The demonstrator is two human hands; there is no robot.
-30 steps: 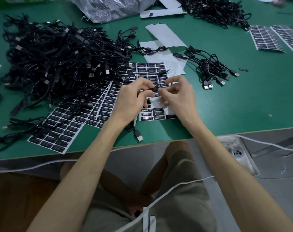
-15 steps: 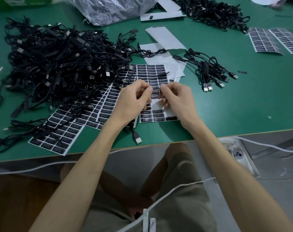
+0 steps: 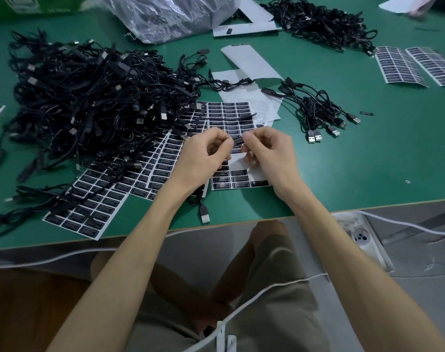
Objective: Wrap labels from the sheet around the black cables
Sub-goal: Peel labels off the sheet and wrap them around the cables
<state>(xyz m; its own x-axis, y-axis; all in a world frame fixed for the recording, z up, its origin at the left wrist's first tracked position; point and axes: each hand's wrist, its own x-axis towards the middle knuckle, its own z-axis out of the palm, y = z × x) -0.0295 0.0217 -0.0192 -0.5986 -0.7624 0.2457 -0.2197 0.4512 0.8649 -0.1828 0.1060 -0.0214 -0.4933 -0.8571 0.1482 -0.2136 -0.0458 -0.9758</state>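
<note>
Head view: the green bench (image 3: pixel 368 161) carries all the work items. The left hand (image 3: pixel 203 153) and right hand (image 3: pixel 269 151) are raised just above its front-centre area, knuckles up, fingertips facing each other. Both have curled fingers, and each pinches one end of a short stretch of black cable (image 3: pixel 238 141) between thumb and forefinger. Whether a label is already on that stretch cannot be told.

Directly beneath the hands lies the label sheet (image 3: pixel 229 114). Its rows of black labels are intact at the far end, and bare white backing shows nearer the front edge. A USB plug (image 3: pixel 204 217) on a black lead lies near the front edge, emerging from under the left wrist.

More label sheets (image 3: pixel 89 207) fan out toward the front left, partly overlapped by the large cable pile (image 3: pixel 89 102) that fills the left half of the bench. A small cable bundle (image 3: pixel 315 107) lies right of centre with its plugs pointing toward the front edge. Stripped backing papers (image 3: pixel 249 62) lie beyond the hands.

At the far edge sit a clear plastic bag (image 3: pixel 170 13) and a second cable heap (image 3: pixel 318 19). Two further sheets (image 3: pixel 414 64) lie toward the far right corner.

Below the bench edge, a white cord (image 3: pixel 267 288) crosses the person's lap.
</note>
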